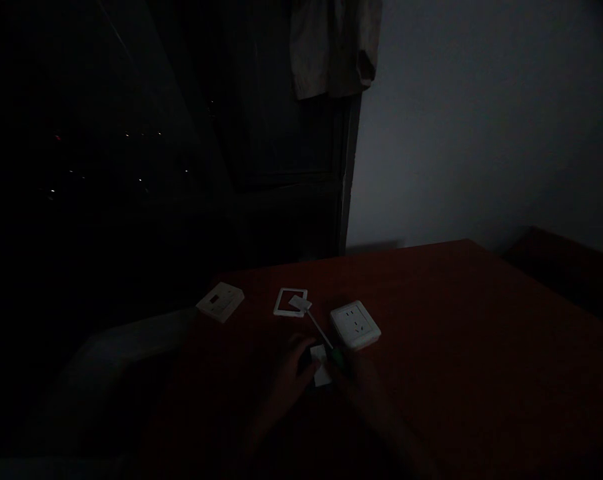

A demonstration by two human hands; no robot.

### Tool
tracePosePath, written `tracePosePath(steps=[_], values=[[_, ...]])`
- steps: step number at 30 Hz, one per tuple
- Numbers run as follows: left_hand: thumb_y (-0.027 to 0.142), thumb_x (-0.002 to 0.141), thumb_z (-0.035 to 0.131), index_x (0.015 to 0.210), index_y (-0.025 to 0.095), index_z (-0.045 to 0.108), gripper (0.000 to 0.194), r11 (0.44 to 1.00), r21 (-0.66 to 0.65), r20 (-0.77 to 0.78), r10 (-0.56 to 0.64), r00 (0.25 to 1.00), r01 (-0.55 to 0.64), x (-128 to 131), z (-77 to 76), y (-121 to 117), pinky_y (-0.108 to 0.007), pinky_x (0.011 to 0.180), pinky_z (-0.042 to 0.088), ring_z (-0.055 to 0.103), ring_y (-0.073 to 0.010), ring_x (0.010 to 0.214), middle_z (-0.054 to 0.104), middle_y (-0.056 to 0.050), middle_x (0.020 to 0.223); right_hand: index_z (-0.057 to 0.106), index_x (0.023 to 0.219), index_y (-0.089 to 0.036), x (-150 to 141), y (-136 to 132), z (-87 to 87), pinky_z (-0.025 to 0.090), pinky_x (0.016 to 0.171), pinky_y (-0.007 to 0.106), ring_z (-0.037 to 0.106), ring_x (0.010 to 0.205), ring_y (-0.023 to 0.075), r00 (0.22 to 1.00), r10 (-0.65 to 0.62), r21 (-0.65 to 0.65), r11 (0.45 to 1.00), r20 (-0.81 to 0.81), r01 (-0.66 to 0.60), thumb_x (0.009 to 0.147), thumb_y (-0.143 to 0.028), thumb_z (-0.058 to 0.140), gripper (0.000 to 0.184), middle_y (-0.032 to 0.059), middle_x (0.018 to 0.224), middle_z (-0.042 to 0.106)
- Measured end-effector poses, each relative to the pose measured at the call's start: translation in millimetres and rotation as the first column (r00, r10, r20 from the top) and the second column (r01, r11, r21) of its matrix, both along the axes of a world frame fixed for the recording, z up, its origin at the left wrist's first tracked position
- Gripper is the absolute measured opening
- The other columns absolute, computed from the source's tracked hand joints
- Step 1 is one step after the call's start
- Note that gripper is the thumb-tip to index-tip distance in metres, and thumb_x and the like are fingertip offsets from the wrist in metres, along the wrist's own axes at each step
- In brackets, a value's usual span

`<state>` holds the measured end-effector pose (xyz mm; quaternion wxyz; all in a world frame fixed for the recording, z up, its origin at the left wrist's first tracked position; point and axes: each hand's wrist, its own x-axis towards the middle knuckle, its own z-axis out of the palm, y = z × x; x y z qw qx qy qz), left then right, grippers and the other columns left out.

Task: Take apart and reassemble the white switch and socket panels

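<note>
The scene is very dark. My left hand [292, 373] closes its thumb and fingers around a small white switch or socket part [321, 373] with a dark body; its exact kind is unclear. My right hand [364, 383] grips a screwdriver by its green handle [337, 359], its fingers against the right side of the white part. The metal shaft [320, 329] points away and left, its tip near a small white plate [299, 303]. That plate overlaps a square white frame [276, 304]. Just beyond my right hand lies a white wall socket [355, 323], face up.
A white box-like wall fitting [221, 301] sits at the left edge of the reddish-brown table [461, 320]. Behind the table are a dark window [286, 140] with small lights, a hanging cloth [326, 53] and a pale wall [481, 120].
</note>
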<state>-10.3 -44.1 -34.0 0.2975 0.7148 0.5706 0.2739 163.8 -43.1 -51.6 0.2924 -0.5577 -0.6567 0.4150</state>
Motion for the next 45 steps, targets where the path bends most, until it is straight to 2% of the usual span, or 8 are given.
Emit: tracePosePath(steps=[7, 15, 20, 25, 30, 39, 42, 45], values=[[0.021, 0.081, 0.057, 0.116, 0.023, 0.060, 0.035, 0.998, -0.057, 0.154, -0.006, 0.988, 0.015, 5, -5.1, -1, -0.035, 0.095, 0.044, 0.056, -0.0223, 0.108, 0.060, -0.006, 0.114, 0.067, 0.098, -0.014, 0, 0, -9.6, 0.046, 0.064, 0.025, 0.066, 0.076, 0.0204, 0.998, -0.041, -0.002, 0.999, 0.044, 0.041, 0.080, -0.028, 0.053, 0.027, 0.0100, 0.089, 0.073], [0.022, 0.082, 0.058, 0.114, 0.023, 0.060, 0.032, 1.000, -0.024, 0.017, 0.005, 1.000, -0.005, 6, 6.2, -2, -0.034, 0.095, 0.045, 0.057, -0.0217, 0.108, 0.060, -0.006, 0.115, 0.066, 0.097, -0.015, 2, -2, -6.6, 0.046, 0.060, 0.025, 0.066, 0.073, 0.0197, 0.999, -0.030, -0.011, 0.999, 0.012, 0.030, 0.082, -0.031, 0.048, 0.028, 0.0084, 0.086, 0.072], [0.029, 0.084, 0.059, 0.118, 0.021, 0.056, 0.035, 0.982, 0.143, -0.262, 0.157, 0.952, -0.122, -7, 11.4, 29, -0.036, 0.099, 0.042, 0.053, -0.0238, 0.115, 0.056, -0.008, 0.124, 0.064, 0.091, -0.013, 8, -10, -1.3, 0.045, 0.060, 0.026, 0.064, 0.070, 0.0204, 0.998, -0.058, -0.014, 0.998, 0.002, 0.058, 0.086, -0.040, 0.041, 0.035, 0.0105, 0.083, 0.071], [0.033, 0.084, 0.061, 0.115, 0.021, 0.057, 0.033, 0.964, 0.189, -0.317, 0.239, 0.918, -0.186, -9, 19.1, 74, -0.034, 0.092, 0.043, 0.055, -0.0242, 0.109, 0.058, -0.008, 0.118, 0.063, 0.092, -0.014, 8, -15, -0.5, 0.044, 0.057, 0.025, 0.063, 0.068, 0.0200, 0.997, -0.078, -0.028, 0.997, 0.003, 0.078, 0.088, -0.043, 0.040, 0.038, 0.0096, 0.080, 0.070], [0.038, 0.078, 0.067, 0.111, 0.019, 0.060, 0.038, 0.960, 0.197, -0.347, 0.260, 0.901, -0.202, -3, 14.8, 92, -0.040, 0.097, 0.038, 0.053, -0.0305, 0.111, 0.061, -0.011, 0.113, 0.063, 0.088, -0.016, 8, -17, 2.3, 0.043, 0.055, 0.024, 0.062, 0.065, 0.0183, 0.995, -0.090, -0.015, 0.996, -0.030, 0.090, 0.088, -0.042, 0.041, 0.035, 0.0073, 0.077, 0.069], [0.021, 0.080, 0.063, 0.122, 0.021, 0.053, 0.043, 0.974, 0.181, -0.272, 0.185, 0.944, -0.139, -4, 13.6, 91, -0.034, 0.094, 0.042, 0.054, -0.0230, 0.111, 0.057, -0.008, 0.118, 0.063, 0.090, -0.016, 7, -16, -1.7, 0.044, 0.058, 0.022, 0.062, 0.068, 0.0171, 0.995, -0.090, -0.002, 0.996, -0.052, 0.091, 0.089, -0.040, 0.042, 0.031, 0.0058, 0.079, 0.069], [0.016, 0.078, 0.063, 0.128, 0.024, 0.049, 0.052, 0.981, 0.179, -0.234, 0.120, 0.965, -0.079, -7, 20.2, 75, -0.032, 0.096, 0.043, 0.052, -0.0208, 0.115, 0.052, -0.006, 0.126, 0.063, 0.094, -0.016, 7, -16, -2.3, 0.045, 0.059, 0.023, 0.064, 0.070, 0.0180, 0.994, -0.102, -0.024, 0.995, -0.040, 0.101, 0.088, -0.041, 0.043, 0.033, 0.0066, 0.082, 0.070], [0.015, 0.072, 0.067, 0.131, 0.026, 0.047, 0.063, 0.988, 0.154, -0.172, 0.004, 0.985, 0.023, -11, 24.4, 44, -0.036, 0.101, 0.041, 0.048, -0.0230, 0.120, 0.048, -0.006, 0.131, 0.064, 0.096, -0.016, 7, -16, -0.9, 0.045, 0.060, 0.023, 0.064, 0.071, 0.0184, 0.993, -0.107, -0.014, 0.994, -0.041, 0.106, 0.088, -0.042, 0.044, 0.034, 0.0072, 0.084, 0.071]])
